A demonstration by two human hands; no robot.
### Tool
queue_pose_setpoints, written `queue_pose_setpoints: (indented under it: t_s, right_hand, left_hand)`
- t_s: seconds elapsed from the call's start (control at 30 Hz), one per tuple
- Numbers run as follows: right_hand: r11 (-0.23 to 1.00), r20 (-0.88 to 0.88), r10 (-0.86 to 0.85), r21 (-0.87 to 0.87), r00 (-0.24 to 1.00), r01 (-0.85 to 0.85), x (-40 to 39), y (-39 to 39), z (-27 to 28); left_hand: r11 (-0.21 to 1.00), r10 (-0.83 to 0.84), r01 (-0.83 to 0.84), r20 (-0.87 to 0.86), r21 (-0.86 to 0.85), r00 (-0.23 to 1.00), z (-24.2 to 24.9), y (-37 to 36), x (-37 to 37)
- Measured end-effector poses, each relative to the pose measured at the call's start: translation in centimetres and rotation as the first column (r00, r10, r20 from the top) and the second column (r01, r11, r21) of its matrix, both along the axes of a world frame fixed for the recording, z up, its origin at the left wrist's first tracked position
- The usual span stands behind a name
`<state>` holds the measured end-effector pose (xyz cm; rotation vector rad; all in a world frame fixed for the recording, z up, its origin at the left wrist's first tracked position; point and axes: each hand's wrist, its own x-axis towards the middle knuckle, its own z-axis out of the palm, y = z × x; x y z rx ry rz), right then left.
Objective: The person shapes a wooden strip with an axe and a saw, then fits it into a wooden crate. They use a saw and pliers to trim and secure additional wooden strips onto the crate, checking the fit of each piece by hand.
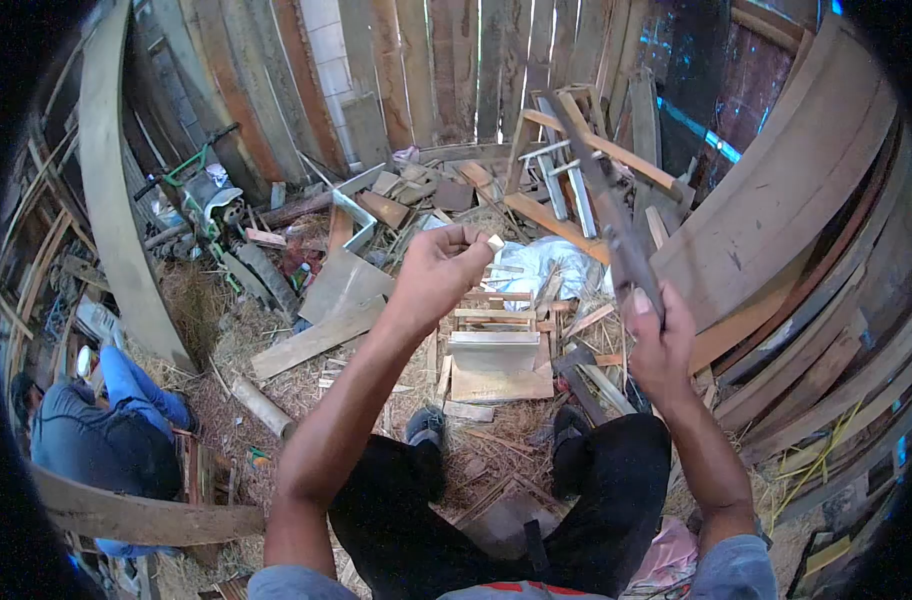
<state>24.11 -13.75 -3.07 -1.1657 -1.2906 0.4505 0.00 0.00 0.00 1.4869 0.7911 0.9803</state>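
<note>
My left hand (444, 265) is raised near the middle, its fingers pinched on a small pale wood piece (495, 243). To the right, my right hand (659, 335) grips the lower end of a long dark blade-like tool (616, 215), which slants up and to the left, blurred toward its tip. The tool and the wood piece are apart. Below and between my hands stands a low wooden stand (496, 352) with slats across it, in front of my feet.
A person (101, 440) sits at the lower left. Wood scraps (416, 190) lie at the back, beside an upturned wooden frame (566, 165). A white plastic bag (556, 265) lies beyond the stand. Long boards (786, 180) lean at the right; a log (262, 405) lies left.
</note>
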Motion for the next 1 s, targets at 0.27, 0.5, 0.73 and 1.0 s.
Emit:
queue_pose_setpoints:
  t_s: [0.27, 0.5, 0.73, 1.0]
  right_hand:
    - [0.985, 0.509, 0.099, 0.075, 0.855, -0.158, -7.8, -9.5, 1.7]
    - [0.991, 0.508, 0.052, 0.083, 0.86, -0.109, -8.8, -11.7, 1.3]
    - [0.995, 0.477, 0.034, 0.069, 0.878, -0.076, -9.8, -12.3, 1.4]
    - [1.0, 0.435, 0.008, 0.015, 0.9, -0.016, -9.8, -13.3, 1.3]
  left_hand:
    - [0.991, 0.131, -0.133, 0.075, 0.022, 0.989, 1.7, -6.0, -3.8]
    - [0.998, 0.053, -0.057, 0.116, 0.026, 0.992, 1.8, -7.0, -5.1]
    - [0.988, 0.13, -0.133, 0.049, 0.074, 0.99, 2.0, -7.6, -6.1]
    - [0.99, 0.12, -0.124, 0.056, 0.075, 0.991, 1.5, -6.7, -6.0]
